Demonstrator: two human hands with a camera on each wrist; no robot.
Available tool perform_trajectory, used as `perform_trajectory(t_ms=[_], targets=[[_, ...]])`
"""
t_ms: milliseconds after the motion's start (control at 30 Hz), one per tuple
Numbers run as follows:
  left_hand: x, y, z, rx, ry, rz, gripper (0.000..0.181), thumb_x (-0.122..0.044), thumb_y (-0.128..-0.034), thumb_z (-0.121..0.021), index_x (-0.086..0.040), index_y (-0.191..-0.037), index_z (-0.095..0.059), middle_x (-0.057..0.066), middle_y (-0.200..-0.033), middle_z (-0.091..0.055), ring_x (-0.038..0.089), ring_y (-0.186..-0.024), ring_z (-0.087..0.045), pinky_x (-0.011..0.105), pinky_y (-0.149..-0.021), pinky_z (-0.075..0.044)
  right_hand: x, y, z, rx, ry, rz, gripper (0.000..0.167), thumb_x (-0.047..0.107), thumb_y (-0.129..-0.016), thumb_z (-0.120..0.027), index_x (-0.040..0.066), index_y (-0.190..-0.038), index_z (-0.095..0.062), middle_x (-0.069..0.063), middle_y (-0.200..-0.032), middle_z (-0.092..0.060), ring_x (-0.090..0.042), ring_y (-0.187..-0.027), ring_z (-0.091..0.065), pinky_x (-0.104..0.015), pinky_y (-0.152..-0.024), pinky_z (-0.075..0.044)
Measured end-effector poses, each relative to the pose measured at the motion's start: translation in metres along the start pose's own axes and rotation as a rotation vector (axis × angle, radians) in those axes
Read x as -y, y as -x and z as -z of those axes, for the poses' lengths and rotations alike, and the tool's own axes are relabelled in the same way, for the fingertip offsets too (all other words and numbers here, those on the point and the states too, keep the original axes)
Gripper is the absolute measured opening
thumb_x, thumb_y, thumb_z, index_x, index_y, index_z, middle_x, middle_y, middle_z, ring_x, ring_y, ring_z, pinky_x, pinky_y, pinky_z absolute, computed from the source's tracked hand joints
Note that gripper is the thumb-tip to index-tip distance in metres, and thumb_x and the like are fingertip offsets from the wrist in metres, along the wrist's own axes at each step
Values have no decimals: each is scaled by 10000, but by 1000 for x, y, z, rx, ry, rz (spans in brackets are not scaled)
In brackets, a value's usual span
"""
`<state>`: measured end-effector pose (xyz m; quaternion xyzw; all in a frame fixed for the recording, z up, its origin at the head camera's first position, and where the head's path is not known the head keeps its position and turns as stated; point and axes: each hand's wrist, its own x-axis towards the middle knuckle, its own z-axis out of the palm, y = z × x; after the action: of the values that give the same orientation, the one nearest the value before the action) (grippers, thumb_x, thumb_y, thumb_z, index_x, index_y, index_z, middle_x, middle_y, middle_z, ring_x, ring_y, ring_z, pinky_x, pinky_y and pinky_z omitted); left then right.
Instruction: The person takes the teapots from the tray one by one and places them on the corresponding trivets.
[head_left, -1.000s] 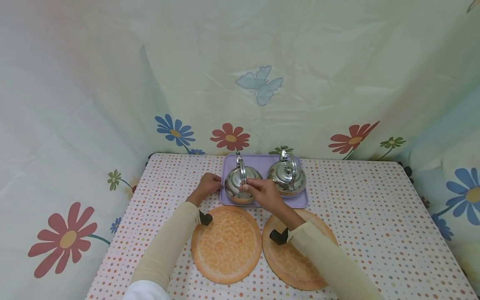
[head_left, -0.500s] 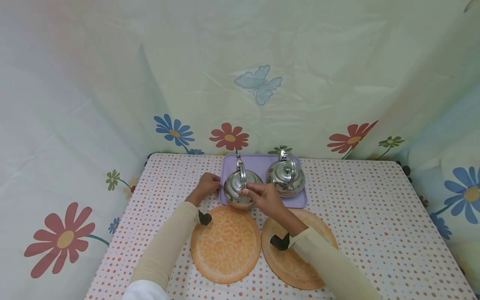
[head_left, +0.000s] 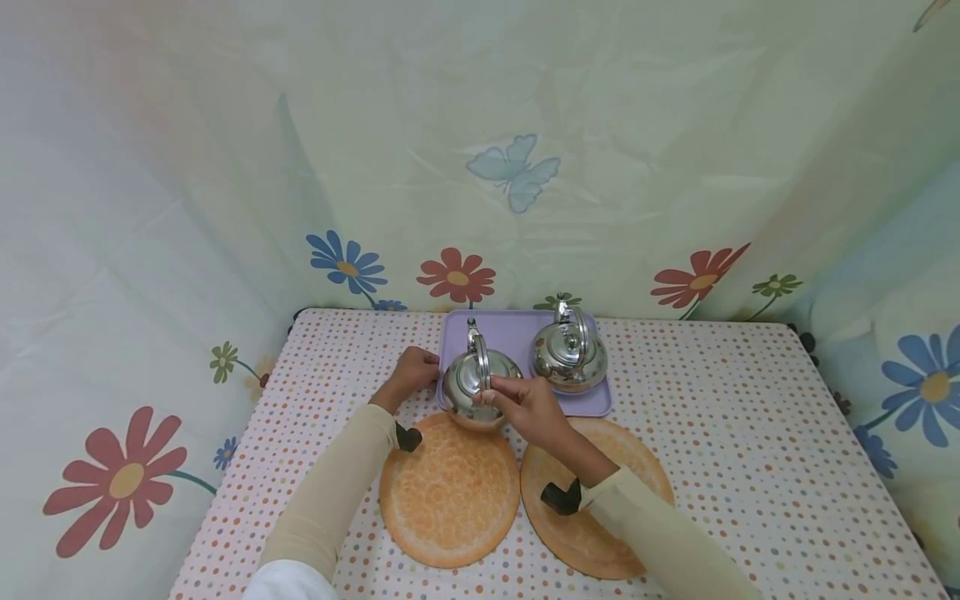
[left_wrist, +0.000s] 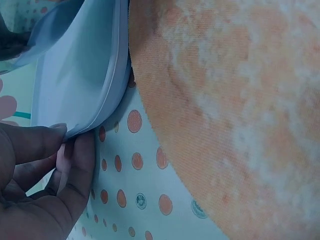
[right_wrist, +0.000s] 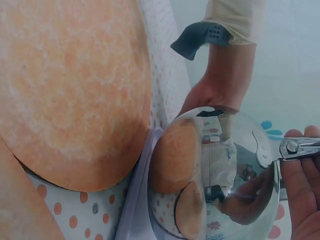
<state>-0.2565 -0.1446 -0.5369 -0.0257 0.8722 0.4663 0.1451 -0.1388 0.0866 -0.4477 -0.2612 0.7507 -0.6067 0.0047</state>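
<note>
- Mid-frame in the head view, the right hand [head_left: 534,410] has its thumb and fingers closed on the handle [head_left: 482,358] of the left kettle [head_left: 459,382], maybe because that part is easy to hold.
- The left kettle is over the tray's bottom left; I cannot tell if it touches.
- Left of it, the left hand [head_left: 412,372] pinches the edge of the purple tray [head_left: 508,328], perhaps so it won't slide.
- The right kettle [head_left: 557,358] stands on the tray.
- Two round mats [head_left: 450,504] lie lower down.
</note>
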Motion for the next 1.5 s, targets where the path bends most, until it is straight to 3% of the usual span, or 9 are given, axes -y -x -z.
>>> perform_trajectory(t_ms=[167, 333, 433, 500, 567, 667, 767, 1100, 1500], targets=[[-4, 3, 1, -3, -7, 12, 213, 17, -846, -581, 65, -1000, -719, 140, -931, -674, 162, -699, -626, 281, -616, -518, 0, 2, -1, 12, -28, 13, 200, -68, -927, -586, -154, -1093, -655, -212, -943, -704, -1, -360, -241, -164, -371, -237], [-4, 3, 0, -2, -9, 8, 293, 8, -844, -583, 89, -1107, -684, 195, -1058, -674, 159, -740, -638, 300, -673, -553, 2, 4, -4, 26, -32, 10, 204, -70, -922, -592, -171, -1091, -642, -210, -937, -702, -8, -527, -524, -148, -506, -432], [-2, 3, 0, 3, 8, 10, 331, 9, -845, -587, 100, -1156, -656, 229, -1145, -648, 188, -795, -669, 328, -716, -568, 4, 6, -5, 39, -45, 6, 204, -78, -923, -585, -176, -1094, -636, -219, -938, -699, 11, -519, -493, -136, -506, -419], [-1, 2, -1, 9, 21, 11, 331, 10, -849, -591, 104, -1161, -651, 235, -1155, -644, 199, -807, -677, 332, -719, -571, 4, 8, -6, 49, -56, 6, 196, -81, -925, -578, -177, -1086, -639, -227, -944, -694, 4, -434, -320, -150, -438, -312], [-1, 2, 0, 12, 21, 8, 321, 6, -853, -590, 106, -1151, -654, 234, -1134, -651, 205, -803, -679, 332, -710, -572, 4, 9, -7, 55, -67, 4, 191, -83, -926, -575, -174, -1078, -645, -228, -953, -692, 5, -442, -355, -149, -455, -347], [-1, 2, 0, 18, 15, 4, 324, -5, -863, -587, 109, -1161, -645, 233, -1119, -657, 209, -804, -680, 325, -709, -571, 4, 10, -9, 61, -82, -6, 190, -83, -927, -574, -170, -1079, -647, -228, -965, -691, -101, -628, -637, -205, -586, -506], [-1, 2, 0, 28, 9, 8, 349, -16, -879, -580, 112, -1202, -618, 239, -1151, -644, 215, -831, -681, 321, -724, -571, 4, 13, -11, 71, -94, -19, 204, -73, -932, -572, -168, -1100, -639, -218, -974, -694, -278, -959, -675, -293, -779, -550], [3, 2, -2, 36, 4, -27, 359, 21, -875, -571, 128, -1217, -598, 269, -1185, -620, 259, -893, -679, 323, -735, -575, 2, 19, -22, 112, -123, 19, 199, -112, -918, -563, -196, -1087, -628, -260, -946, -684, -381, -942, -666, -283, -809, -543], [3, 1, -1, 36, -68, -49, 302, -3, -873, -572, 86, -1146, -664, 190, -1040, -691, 174, -764, -652, 300, -709, -549, -23, 27, -33, 132, -141, 11, 246, 2, -947, -589, -130, -1146, -644, -154, -977, -715, -304, -981, -671, -307, -813, -549]])
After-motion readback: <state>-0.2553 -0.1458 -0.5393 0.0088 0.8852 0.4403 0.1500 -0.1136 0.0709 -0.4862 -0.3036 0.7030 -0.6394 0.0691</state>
